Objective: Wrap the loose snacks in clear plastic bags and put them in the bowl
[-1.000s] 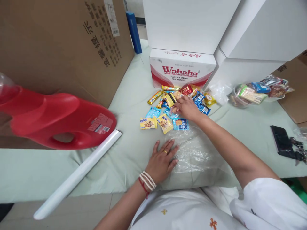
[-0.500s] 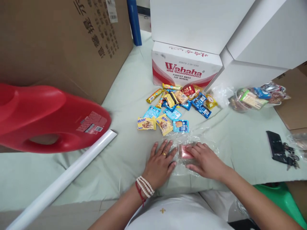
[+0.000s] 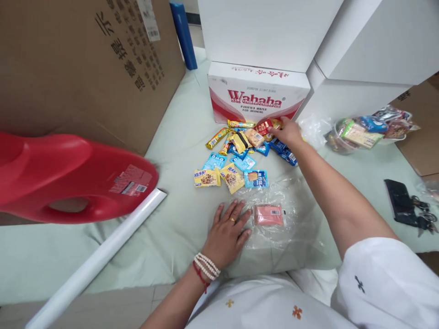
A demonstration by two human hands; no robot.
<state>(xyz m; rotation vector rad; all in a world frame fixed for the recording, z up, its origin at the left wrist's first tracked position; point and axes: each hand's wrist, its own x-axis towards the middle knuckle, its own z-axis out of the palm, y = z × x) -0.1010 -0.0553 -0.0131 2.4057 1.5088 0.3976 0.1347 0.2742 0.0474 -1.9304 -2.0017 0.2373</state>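
My left hand lies flat with fingers spread on the pale green cloth, its fingertips touching the edge of a clear plastic bag. On that bag rests a pink wrapped packet, just right of the left fingers. My right hand is at the right side of the snack pile, thumb against a red snack packet. Its fingers curl down over a yellowish wrapper; what they grip is hidden. Nearer me lie two yellow cookie packets and a blue snack packet.
Behind the pile stands a Wahaha water carton. A red plastic container and a white tube lie at left, beside a brown carton. At right are a tub of snacks and a black wallet with keys.
My right hand has left the pink packet and moved forward to the snack pile. The pink packet stays on the clear bag, now uncovered. My left hand has kept its place.
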